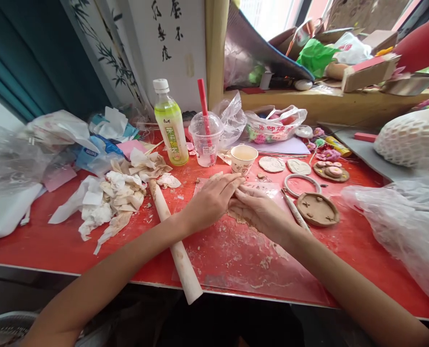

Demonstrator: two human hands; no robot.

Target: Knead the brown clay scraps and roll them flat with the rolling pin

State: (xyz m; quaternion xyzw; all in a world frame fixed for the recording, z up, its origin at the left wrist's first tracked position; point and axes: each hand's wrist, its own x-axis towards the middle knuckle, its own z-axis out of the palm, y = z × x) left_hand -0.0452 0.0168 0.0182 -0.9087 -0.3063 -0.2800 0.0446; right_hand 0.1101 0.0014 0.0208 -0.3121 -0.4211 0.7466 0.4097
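Note:
My left hand lies flat with its fingers stretched out together, the fingertips over my right hand. My right hand reaches in from the other side, flat and low, its fingertips partly hidden beneath the left. Under both hands is a thin, ragged-edged sheet of brown clay, mostly covered by them. It rests on a clear plastic sheet dusted with clay crumbs. Just beyond the fingertips stands a paper cup with pale liquid. A wooden rolling pin lies slanted beneath my left forearm.
Crumpled tissues, a green drink bottle and a plastic cup with a red straw stand left and behind. To the right are a clay dish, a ring, a clay-smeared tool, round clay discs and a plastic bag.

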